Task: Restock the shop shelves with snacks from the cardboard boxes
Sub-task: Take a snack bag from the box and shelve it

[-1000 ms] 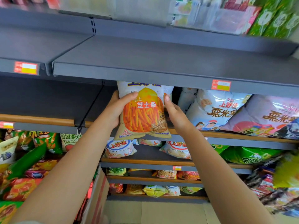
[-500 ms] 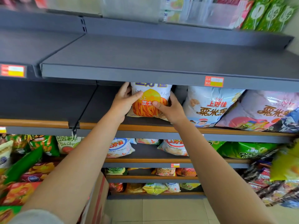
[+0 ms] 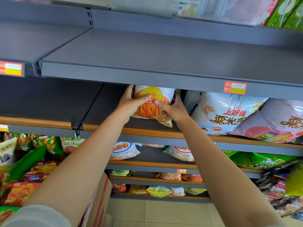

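Since a second ago the cheese-stick bag (image 3: 153, 104) has gone from held out in front of the shelf edge to sitting well back on the wood-trimmed shelf (image 3: 147, 131), and both my hands have followed it in. Its top is cut off by the grey shelf above (image 3: 147, 76), so I can read only fragments of lettering there. My left hand (image 3: 131, 104) grips the bag's left side, thumb laid across the front and fingers wrapped behind, out of sight. My right hand (image 3: 173, 108) holds the right side, thumb pressed on the front nearly meeting the left thumb; its fingers curl round the bag's edge into shadow and I cannot make them out clearly. Both arms reach up and forward, forearms bare, with a grey sleeve (image 3: 37, 215) at the lower left corner.

Just right of the bag, a blue-and-white snack bag (image 3: 226, 115) leans on the same shelf, and a pink one (image 3: 275, 123) beside it runs off the right edge. Lower shelves hold shrimp-flake bags (image 3: 123, 150) and green bags (image 3: 262, 161); the smallest packets at the bottom are too blurred to identify. A cardboard box (image 3: 100, 202) stands between my arms at the lower edge, its contents hidden by my left forearm. Packets at the far left (image 3: 24, 169) are smeared by the wide lens.
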